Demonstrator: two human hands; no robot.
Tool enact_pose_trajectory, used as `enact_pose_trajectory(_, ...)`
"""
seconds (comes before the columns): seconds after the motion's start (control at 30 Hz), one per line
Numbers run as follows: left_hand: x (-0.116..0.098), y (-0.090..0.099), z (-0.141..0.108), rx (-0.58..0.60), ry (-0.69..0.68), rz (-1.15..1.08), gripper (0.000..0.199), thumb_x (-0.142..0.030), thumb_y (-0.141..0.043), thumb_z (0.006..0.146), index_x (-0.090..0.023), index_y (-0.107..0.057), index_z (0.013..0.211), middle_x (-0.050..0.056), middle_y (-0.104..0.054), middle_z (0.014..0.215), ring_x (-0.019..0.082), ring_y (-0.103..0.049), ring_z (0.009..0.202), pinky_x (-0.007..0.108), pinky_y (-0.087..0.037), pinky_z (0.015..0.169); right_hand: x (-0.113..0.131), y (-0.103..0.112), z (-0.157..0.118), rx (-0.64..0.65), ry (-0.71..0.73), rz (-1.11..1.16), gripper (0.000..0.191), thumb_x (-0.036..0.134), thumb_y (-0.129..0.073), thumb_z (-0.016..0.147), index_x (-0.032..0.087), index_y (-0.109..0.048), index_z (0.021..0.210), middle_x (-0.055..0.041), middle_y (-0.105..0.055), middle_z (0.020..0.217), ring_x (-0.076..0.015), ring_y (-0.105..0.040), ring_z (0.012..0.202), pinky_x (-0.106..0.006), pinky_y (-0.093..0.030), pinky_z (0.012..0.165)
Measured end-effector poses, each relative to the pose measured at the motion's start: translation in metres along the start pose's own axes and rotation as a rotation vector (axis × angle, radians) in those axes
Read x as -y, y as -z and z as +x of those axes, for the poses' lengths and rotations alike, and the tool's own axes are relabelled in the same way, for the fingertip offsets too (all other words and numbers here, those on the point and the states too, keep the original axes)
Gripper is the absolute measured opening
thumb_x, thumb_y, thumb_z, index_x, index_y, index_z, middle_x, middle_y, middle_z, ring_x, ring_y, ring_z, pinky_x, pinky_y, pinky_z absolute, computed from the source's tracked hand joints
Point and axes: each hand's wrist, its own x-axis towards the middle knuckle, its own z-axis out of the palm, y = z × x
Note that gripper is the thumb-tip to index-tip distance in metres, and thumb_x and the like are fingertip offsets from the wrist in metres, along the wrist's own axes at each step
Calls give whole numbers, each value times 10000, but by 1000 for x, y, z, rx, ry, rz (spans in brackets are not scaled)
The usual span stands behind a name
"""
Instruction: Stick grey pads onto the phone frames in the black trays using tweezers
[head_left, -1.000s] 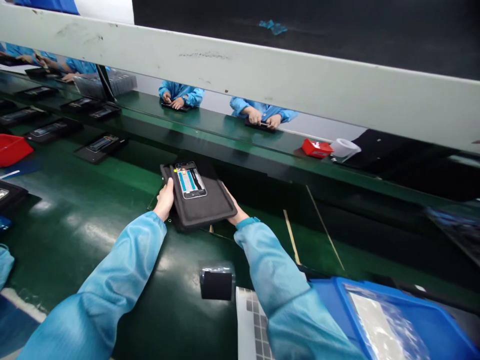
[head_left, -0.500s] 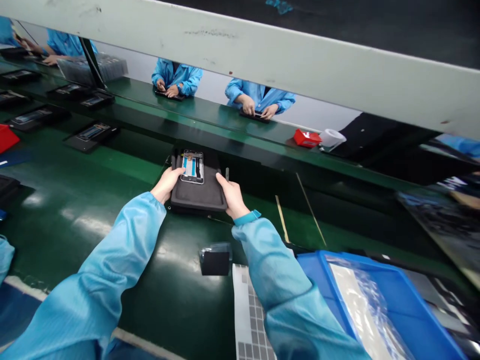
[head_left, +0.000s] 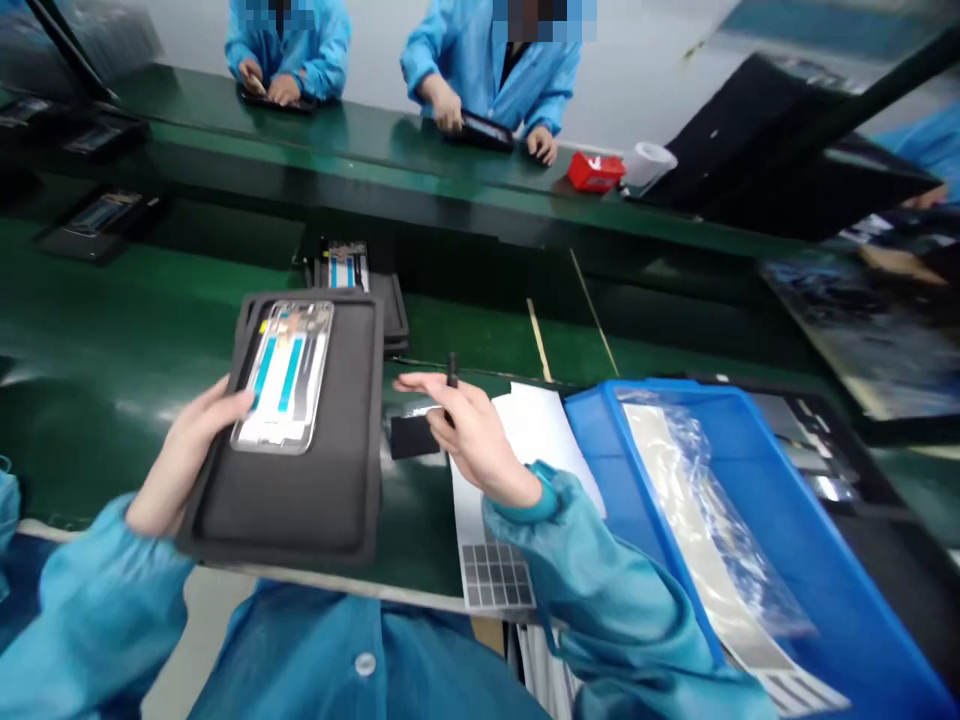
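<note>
Left hand [head_left: 193,440] clamps the tray [head_left: 292,500], thumb on the phone [head_left: 281,375]. Right hand [head_left: 480,435] curls fingers around a stick [head_left: 452,367].

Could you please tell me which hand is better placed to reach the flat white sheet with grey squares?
Probably the right hand: it is nearer the flat white sheet with grey squares, though it holds a slim dark stick. The left hand holds the black rectangular tray.

You have moderate, diffuse light here: the green desk [head_left: 82,420] gives back soft, whitish glare at left and darkens toward the middle. Clear plastic [head_left: 701,470] glints. Your black tray [head_left: 300,510] looks slightly soft; the far right smears, and pixel blocks mask two patches up top.
</note>
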Motion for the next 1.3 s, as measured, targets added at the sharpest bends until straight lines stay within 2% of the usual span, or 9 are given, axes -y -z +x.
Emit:
enact_pose_trajectory(0.13, 80, 21, -37, -117, 194, 67, 637, -471, -845, 622, -218, -670, 1180, 37, -785, 977, 233, -743, 758, 293, -612, 674, -35, 44, -46, -171, 19, 125, 372, 503, -595, 892, 171, -752, 832, -67, -732, 804, -110, -531, 556, -246, -443, 500)
enact_pose_trajectory(0.27, 119, 25, -44, -104, -28, 470, 649, -574, -679, 775, -285, -567, 1345, 75, -657, 1346, 360, -631, 1223, 492, -549, 1015, -59, 71, -70, -237, -40, 161, 442, 594, -605, 900, 188, -716, 766, -9, -626, 695, -86, -501, 488, -227, -386, 434)
enact_pose_trajectory(0.37, 101, 18, -42, -252, -445, 963, 753, -564, -647, 802, -307, -427, 1474, 99, -438, 1553, 413, -358, 1464, 612, -340, 1190, -65, 78, -82, -172, -64, 165, 329, 514, -723, 852, 200, -691, 758, -4, -634, 767, -95, -568, 539, -245, -489, 516)
enact_pose_trajectory(0.43, 77, -1, -35, -254, -700, 1140, 739, -511, -634, 839, -324, -362, 1499, 104, -428, 1540, 391, -372, 1451, 600, -346, 1183, -67, 80, -85, -133, -56, 140, 212, 403, -795, 813, 213, -704, 791, -2, -644, 821, -110, -625, 609, -264, -556, 610)
enact_pose_trajectory(0.53, 48, -54, -9, 92, -942, 1294, 475, -369, -606, 898, -260, -515, 1351, 118, -615, 1322, 338, -556, 1266, 520, -423, 1094, -68, 78, -81, -95, 18, 77, 144, 344, -816, 796, 228, -747, 848, -17, -658, 953, -141, -691, 718, -311, -621, 736)
enact_pose_trajectory(0.67, 43, -124, 41, 413, -852, 1553, 341, -316, -736, 814, -176, -638, 1109, 146, -714, 1102, 364, -612, 1116, 500, -432, 984, -69, 71, -73, -96, 130, -23, 143, 344, -798, 818, 252, -778, 925, -29, -667, 1010, -189, -725, 851, -398, -636, 868)
enact_pose_trajectory(0.77, 52, -145, 64, 509, -794, 1595, 286, -239, -801, 737, -184, -662, 982, 104, -740, 911, 326, -666, 952, 439, -446, 916, -67, 66, -71, -168, 182, -112, 150, 346, -789, 828, 252, -776, 945, -36, -682, 1008, -200, -718, 888, -411, -631, 879)
enact_pose_trajectory(0.93, 54, -143, 61, 566, -784, 1550, 105, -225, -663, 848, -220, -689, 950, 56, -748, 873, 257, -681, 871, 346, -457, 813, -62, 57, -66, -269, 277, -123, 152, 322, -797, 820, 254, -750, 947, -28, -723, 976, -186, -726, 880, -349, -623, 843)
enact_pose_trajectory(1.3, 57, -135, 37, 600, -873, 1369, 259, -356, -526, 974, -228, -751, 988, 49, -779, 978, 232, -685, 923, 329, -488, 828, -62, 47, -54, -373, 478, -301, 120, 284, -810, 799, 264, -775, 911, -42, -798, 955, -242, -751, 945, -423, -606, 924)
